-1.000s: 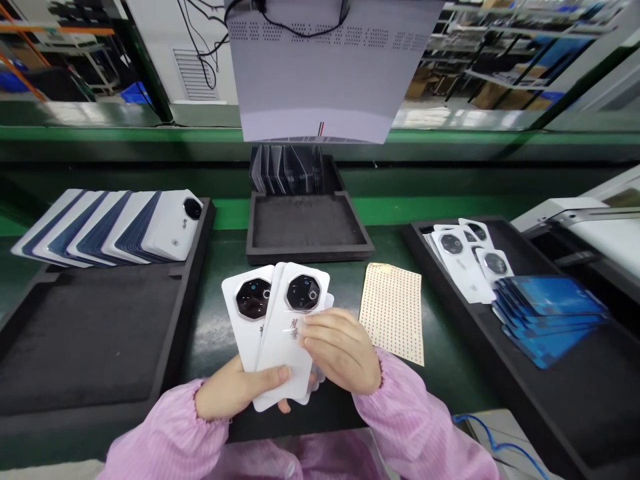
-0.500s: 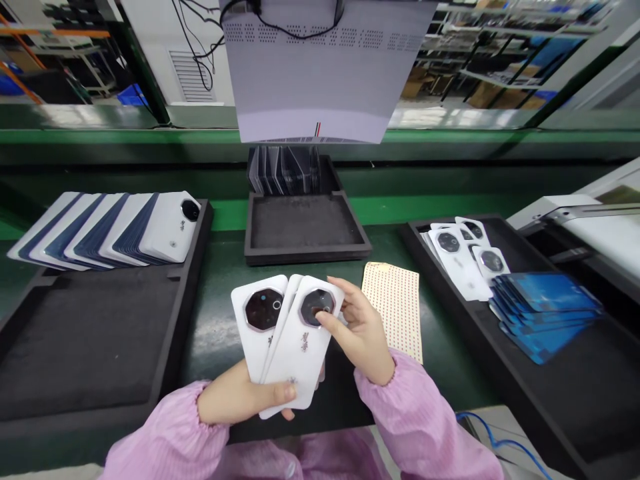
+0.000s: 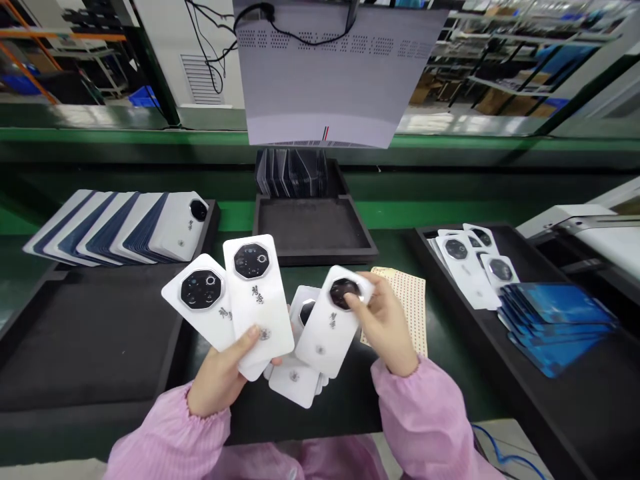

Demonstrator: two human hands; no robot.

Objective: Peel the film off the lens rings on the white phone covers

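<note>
My left hand [image 3: 220, 377] grips fanned white phone back covers [image 3: 263, 290], thumb on the front of the upper one. Each has a dark eight-sided camera window and small black lettering. My right hand [image 3: 385, 327] pinches another white back cover [image 3: 325, 340] by its camera end, thumb over the window. Behind and below that cover, a small pile of white back covers [image 3: 295, 387] shows between my hands. The covers in front partly hide it.
A black tray at left [image 3: 85, 327] holds a leaning row of white covers. Dark plates stand in the middle tray [image 3: 320, 257]. At right, a black tray [image 3: 545, 427] bears white covers and blue film-like sheets [image 3: 560, 327]. A dotted sticker sheet [image 3: 417, 313] lies beside my right hand.
The covers held together in front of me have come apart. My left hand has moved left and up with its covers, my right slightly right with one; the pile between now shows.
</note>
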